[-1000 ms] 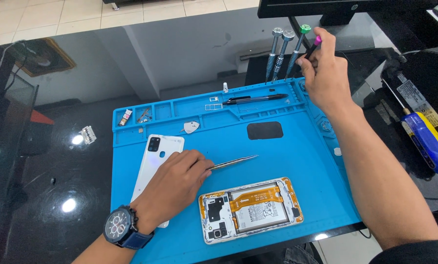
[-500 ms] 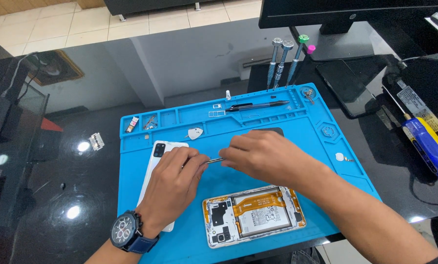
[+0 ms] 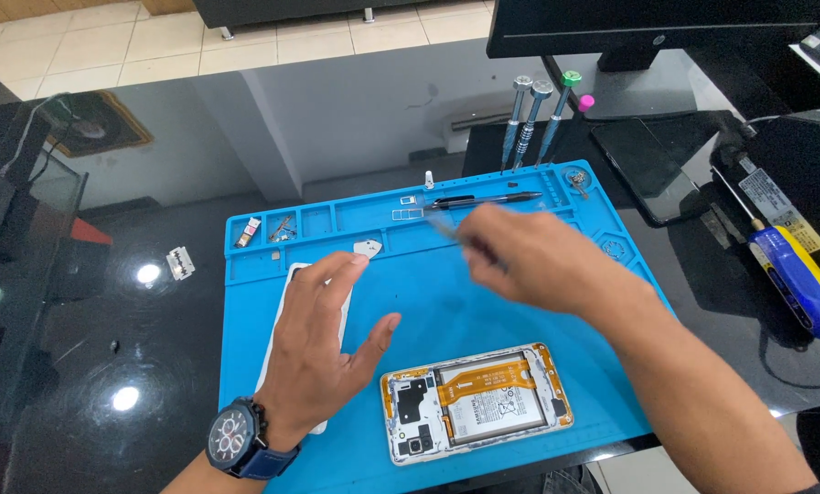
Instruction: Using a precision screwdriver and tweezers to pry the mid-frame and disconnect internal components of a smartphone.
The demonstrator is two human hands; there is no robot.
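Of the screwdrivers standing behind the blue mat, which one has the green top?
The green-topped screwdriver is the rightmost of the three upright together; the two to its left have silver tops, and a pink-capped tool sits just right.

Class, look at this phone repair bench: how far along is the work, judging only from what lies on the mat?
Done: the opened phone lies with battery and boards exposed, and its white back cover lies apart under the left hand. In hand: the right hand carries blurred tweezers over the blue mat. Left: the cover is not yet refitted; the screwdrivers stand unused.
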